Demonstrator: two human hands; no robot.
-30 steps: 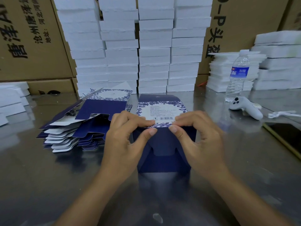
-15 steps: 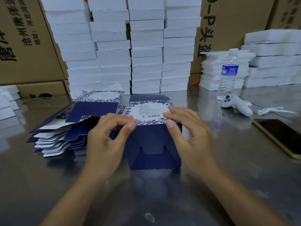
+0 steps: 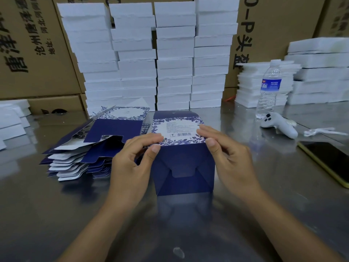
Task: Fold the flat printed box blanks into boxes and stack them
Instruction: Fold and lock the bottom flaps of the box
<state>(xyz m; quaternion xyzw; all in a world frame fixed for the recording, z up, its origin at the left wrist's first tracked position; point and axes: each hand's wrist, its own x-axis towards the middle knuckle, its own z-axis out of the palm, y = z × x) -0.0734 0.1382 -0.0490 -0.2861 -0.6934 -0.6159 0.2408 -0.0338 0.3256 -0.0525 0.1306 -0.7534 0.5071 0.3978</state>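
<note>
A dark blue box (image 3: 184,167) with a white floral label panel on top lies on the steel table (image 3: 273,186), its folded interlocking bottom flaps facing me. My left hand (image 3: 135,165) pinches its upper left corner between thumb and fingers. My right hand (image 3: 229,159) pinches the upper right corner the same way. To the left lies a fanned pile of flat blue-and-white box blanks (image 3: 88,148).
Tall stacks of white foam slabs (image 3: 151,57) stand behind against brown cartons (image 3: 34,50). More foam (image 3: 321,70) is at the right, with a water bottle (image 3: 270,89), a white controller (image 3: 279,125) and a phone (image 3: 328,159). Foam pieces (image 3: 11,120) sit far left.
Both hands have slid apart from the middle of the box's top front edge out to its corners. The box itself stays in place.
</note>
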